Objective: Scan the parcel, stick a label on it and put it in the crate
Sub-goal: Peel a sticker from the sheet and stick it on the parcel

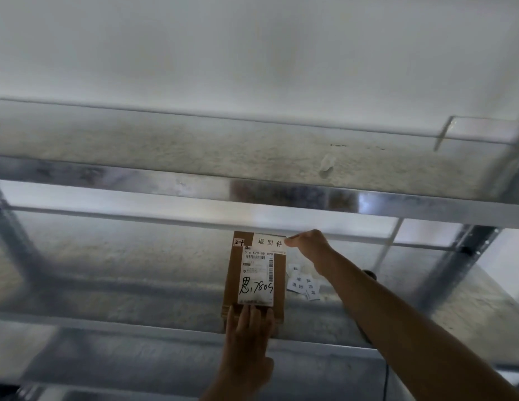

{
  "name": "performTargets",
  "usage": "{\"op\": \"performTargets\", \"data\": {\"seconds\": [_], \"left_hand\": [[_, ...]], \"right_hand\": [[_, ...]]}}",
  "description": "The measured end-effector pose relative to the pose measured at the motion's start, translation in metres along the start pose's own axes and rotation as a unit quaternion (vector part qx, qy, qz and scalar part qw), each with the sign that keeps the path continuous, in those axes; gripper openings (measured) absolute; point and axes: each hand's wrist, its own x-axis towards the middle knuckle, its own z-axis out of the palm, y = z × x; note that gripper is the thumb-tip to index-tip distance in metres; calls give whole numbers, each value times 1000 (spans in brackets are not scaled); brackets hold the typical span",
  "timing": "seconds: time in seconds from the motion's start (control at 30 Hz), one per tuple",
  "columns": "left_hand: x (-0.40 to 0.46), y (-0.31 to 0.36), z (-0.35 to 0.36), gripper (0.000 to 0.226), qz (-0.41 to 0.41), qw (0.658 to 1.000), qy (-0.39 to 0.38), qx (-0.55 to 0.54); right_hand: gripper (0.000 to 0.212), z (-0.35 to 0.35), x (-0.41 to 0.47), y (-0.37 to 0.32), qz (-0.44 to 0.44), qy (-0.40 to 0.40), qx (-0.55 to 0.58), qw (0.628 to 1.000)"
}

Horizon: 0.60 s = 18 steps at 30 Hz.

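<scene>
Our left hand [248, 328] is lying flat and open on the box [254, 311], while our right hand [306, 246] is pinching the label [270, 243] at the box's far edge, loose labels [303, 285] lying beside.

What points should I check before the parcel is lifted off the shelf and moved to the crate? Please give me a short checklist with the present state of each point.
1. Parcel steadied: ok, the left hand lies flat on its near end.
2. White label in place at the far end: ok, the right hand touches its right edge.
3. Label fully pressed down: cannot tell, its edges are too small to judge.
4. Shipping label barcodes uncovered: ok, the white label overlaps only its top edge.
5. Parcel scanned: cannot tell, no scanner is in view.
6. Crate ready: cannot tell, no crate is in view.
7. Spare labels out of the way: ok, they lie right of the parcel.
</scene>
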Motion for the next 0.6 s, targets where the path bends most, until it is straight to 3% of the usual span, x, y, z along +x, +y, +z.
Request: {"op": "performTargets", "data": {"seconds": [0.23, 0.6], "left_hand": [[0, -3, -6, 74, 19, 999, -19, 37], [-5, -6, -3, 75, 39, 997, 0, 60]], "right_hand": [[33, 2, -12, -5, 2, 10, 22, 1000], [38, 19, -3, -19, 0, 2, 9, 1000]]}}
